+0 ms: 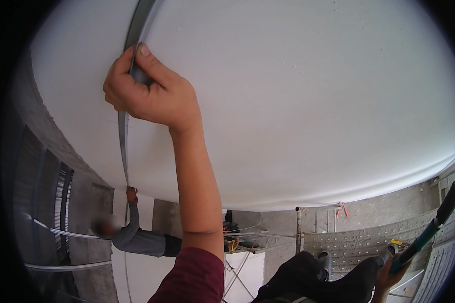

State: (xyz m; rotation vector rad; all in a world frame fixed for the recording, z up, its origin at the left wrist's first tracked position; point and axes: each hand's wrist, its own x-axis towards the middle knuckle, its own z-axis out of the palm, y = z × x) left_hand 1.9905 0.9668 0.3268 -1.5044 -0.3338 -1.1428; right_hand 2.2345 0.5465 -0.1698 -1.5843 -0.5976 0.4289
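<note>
My left hand (149, 91) is raised, its thumb and curled fingers gripping a long grey metal strip (123, 144). The strip runs along a broad white panel surface (308, 111), from the top of the view down toward a co-worker. At its far part, the co-worker's hand (132, 194) is lifted to the strip. Low at the right, my right hand (390, 274) is wrapped round a long teal and black tool (423, 240). The tool points up and to the right, away from the panel's middle. Its exact kind I cannot make out.
The co-worker (144, 241) in grey stands at the lower left. A perforated metal platform (348, 241) lies under my feet, with a scaffold post (298, 230) beside it. Red-handled pliers (343, 209) show beyond. Metal bars (70, 266) cross the left side near a concrete wall (88, 217).
</note>
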